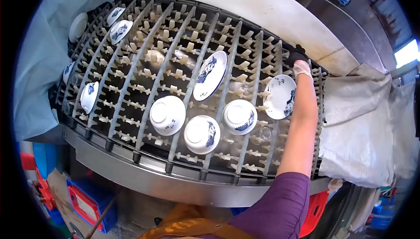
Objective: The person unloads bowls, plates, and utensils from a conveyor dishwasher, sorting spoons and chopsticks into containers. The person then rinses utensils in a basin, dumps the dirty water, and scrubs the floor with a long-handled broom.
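Note:
My right hand [297,56], in a black glove with a pale cuff at the wrist, reaches to the far right edge of the pegged conveyor [131,73]. Its fingers are too small and dark to make out, and I cannot tell whether they hold anything. Below it, beside my forearm, an oval white plate [279,97] with a blue pattern leans in the pegs. Another oval plate [211,76] stands tilted near the middle. Three bowls, a left bowl [167,115], a middle bowl [202,134] and a right bowl [239,117], rest bottom up. My left hand is out of view.
A clear glass [261,134] lies among the pegs. Several patterned dishes, such as a bowl [89,97], sit by the left curtain [57,51]. A plastic sheet [356,129] hangs at the right. A metal rim [175,182] borders the front; a blue crate [98,202] stands below.

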A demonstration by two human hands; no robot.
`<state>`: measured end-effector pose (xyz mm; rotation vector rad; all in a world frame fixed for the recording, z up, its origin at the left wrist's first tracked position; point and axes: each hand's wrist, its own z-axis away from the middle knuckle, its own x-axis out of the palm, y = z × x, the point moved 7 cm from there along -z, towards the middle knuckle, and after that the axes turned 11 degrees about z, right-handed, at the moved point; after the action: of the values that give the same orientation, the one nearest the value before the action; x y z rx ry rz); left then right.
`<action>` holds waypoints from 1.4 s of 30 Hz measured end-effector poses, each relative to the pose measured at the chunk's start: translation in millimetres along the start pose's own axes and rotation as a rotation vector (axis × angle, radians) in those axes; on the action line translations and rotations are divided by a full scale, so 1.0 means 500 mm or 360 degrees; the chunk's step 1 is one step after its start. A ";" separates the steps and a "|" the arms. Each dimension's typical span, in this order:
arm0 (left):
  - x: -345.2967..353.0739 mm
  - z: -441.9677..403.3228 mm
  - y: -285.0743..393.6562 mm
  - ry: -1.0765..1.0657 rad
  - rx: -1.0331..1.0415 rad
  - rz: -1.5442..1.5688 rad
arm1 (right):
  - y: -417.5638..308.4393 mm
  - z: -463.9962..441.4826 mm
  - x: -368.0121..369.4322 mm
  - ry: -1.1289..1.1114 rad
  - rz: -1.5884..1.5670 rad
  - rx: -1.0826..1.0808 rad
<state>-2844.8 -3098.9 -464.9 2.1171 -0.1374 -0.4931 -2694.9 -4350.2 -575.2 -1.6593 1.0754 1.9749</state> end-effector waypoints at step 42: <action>-0.600 0.227 0.032 0.0228 0.0567 0.0507 | -0.951 1.721 -0.138 -0.0942 -0.1032 -0.3297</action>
<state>-3162.5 -3111.1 -419.4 2.4076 -0.5031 -0.1318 -2940.1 -3397.8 -640.2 -1.1374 -2.1020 2.4511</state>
